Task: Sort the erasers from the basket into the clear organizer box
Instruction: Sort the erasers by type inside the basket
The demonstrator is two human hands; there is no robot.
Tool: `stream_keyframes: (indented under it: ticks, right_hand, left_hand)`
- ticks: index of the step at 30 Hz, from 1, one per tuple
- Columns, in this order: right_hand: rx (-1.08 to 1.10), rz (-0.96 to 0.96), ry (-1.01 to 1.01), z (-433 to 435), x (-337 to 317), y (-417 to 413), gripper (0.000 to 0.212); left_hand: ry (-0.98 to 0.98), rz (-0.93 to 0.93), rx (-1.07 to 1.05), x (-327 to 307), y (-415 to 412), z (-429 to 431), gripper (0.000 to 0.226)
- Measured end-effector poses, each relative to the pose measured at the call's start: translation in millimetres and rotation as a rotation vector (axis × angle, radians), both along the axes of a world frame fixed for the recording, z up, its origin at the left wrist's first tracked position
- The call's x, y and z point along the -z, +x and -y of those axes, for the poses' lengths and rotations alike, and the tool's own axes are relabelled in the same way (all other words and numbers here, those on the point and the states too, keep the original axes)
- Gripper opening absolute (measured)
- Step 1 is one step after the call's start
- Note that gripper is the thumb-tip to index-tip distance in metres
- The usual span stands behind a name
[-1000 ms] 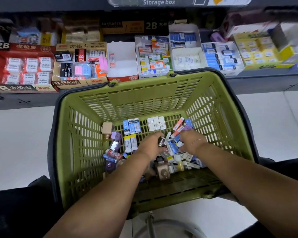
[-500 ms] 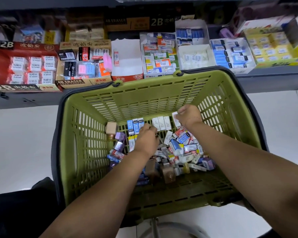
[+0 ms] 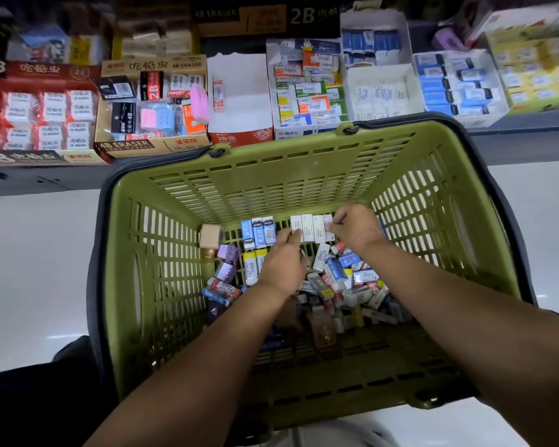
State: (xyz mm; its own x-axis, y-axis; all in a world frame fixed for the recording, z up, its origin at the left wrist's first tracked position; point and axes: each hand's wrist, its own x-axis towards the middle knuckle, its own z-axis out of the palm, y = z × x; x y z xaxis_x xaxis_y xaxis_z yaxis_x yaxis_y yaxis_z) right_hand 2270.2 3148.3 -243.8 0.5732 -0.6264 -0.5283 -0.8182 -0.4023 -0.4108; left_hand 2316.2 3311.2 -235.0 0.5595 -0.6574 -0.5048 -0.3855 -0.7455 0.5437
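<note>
A green plastic basket [image 3: 162,285] sits in front of me, its floor covered with several small boxed erasers. At the far wall a row of white erasers [image 3: 309,228] stands beside a row of blue ones [image 3: 259,232]. A loose pile of mixed erasers [image 3: 342,279] lies in the middle. My right hand [image 3: 355,225] pinches a white eraser at the right end of the white row. My left hand [image 3: 283,262] reaches in with its fingertips touching the left end of that row. No clear organizer box is in view.
A shelf behind the basket carries cardboard display boxes of erasers: red 2B boxes [image 3: 42,108] at left, a 4B box [image 3: 149,104], a nearly empty white box [image 3: 239,98], and blue and yellow packs [image 3: 455,82] at right. Pale floor [image 3: 39,269] flanks the basket.
My right hand moved from the loose pile up to the far wall and set a white eraser at the end of the white row. My left hand slid forward to that row.
</note>
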Motion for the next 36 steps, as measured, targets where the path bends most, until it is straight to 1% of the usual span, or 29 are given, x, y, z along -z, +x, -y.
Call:
stream_keyframes:
  ticks: [2,3,5,7,9,11,13,16,21,25,28,30,33,36]
  right_hand:
    - [-0.080,-0.029,-0.027,-8,-2,-11,0.025]
    - [-0.118,-0.080,-0.033,-10,-4,-14,0.029]
    - [-0.204,-0.229,-0.078,-15,-6,-13,0.048]
    - [-0.290,-0.353,-0.175,-24,-5,-13,0.064]
    - [-0.322,-0.399,-0.266,-35,0,-19,0.077]
    - [-0.306,-0.406,-0.326,-45,6,-25,0.083]
    - [-0.263,-0.401,-0.354,-49,9,-25,0.078]
    - [-0.195,-0.412,-0.336,-53,10,-18,0.069]
    - [-0.125,-0.456,-0.251,-54,5,-15,0.075]
    - [-0.111,-0.440,-0.162,-39,0,-16,0.059]
    - [-0.103,-0.453,-0.111,-30,-5,-14,0.061]
    - [-0.074,-0.477,-0.045,-24,-8,-8,0.056]
    - [0.062,-0.420,0.065,-11,-8,2,0.041]
    - [0.162,-0.316,0.081,0,-8,11,0.041]
  left_hand:
    - [-0.005,0.003,0.000,0,2,-1,0.060]
    - [-0.002,0.003,0.001,1,2,-1,0.060]
    - [0.012,-0.003,-0.001,1,2,-1,0.061]
    - [0.031,-0.021,-0.008,1,1,-2,0.062]
    - [0.034,-0.048,-0.016,1,1,-2,0.064]
    - [0.032,-0.071,-0.018,1,1,-3,0.065]
    - [0.035,-0.088,-0.021,1,1,-4,0.066]
    - [0.033,-0.101,-0.022,0,1,-5,0.067]
    - [-0.004,-0.077,-0.007,0,1,-7,0.066]
    - [-0.004,-0.086,-0.009,-1,2,-6,0.066]
    - [-0.003,-0.085,-0.011,0,3,-7,0.066]
    - [-0.012,-0.086,-0.014,0,3,-6,0.065]
    - [-0.027,-0.091,-0.031,-1,3,-4,0.064]
    - [-0.035,-0.106,-0.055,-1,2,-1,0.064]
